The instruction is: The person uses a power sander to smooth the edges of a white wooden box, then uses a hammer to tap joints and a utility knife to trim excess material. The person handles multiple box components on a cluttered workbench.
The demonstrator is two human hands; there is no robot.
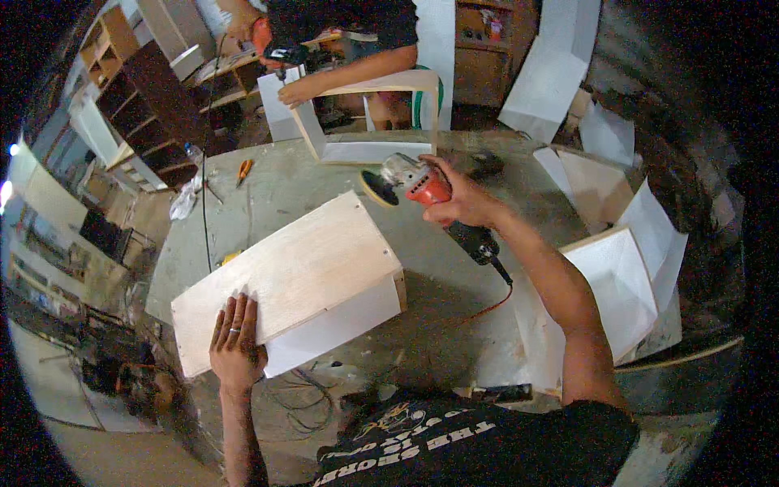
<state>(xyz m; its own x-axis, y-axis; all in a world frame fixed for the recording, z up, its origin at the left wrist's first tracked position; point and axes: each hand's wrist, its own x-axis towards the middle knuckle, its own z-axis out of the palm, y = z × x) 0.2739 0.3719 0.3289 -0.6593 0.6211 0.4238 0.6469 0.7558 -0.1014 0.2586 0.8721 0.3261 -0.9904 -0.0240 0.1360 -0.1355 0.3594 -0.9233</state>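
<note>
A wooden box [286,272] with a pale plywood top and a white side lies slantwise on the worktable [462,280]. Flat on its near left corner rests my left hand [236,333], fingers stretched out, a ring on one of them. My right hand [464,199] is wrapped round the red body of an angle grinder [428,185], held up beyond the box's far right corner. Its round disc [378,188] faces left, apart from the wood. From the grinder's black rear end a cord [491,307] runs down to the tabletop.
Across the table a co-worker holds a red drill [261,36] at an open wooden frame [373,84]. Orange-handled pliers [244,170] lie at the far left. White-faced boxes and panels [621,280] stand at the right. Looped cable [304,399] sits near my left forearm.
</note>
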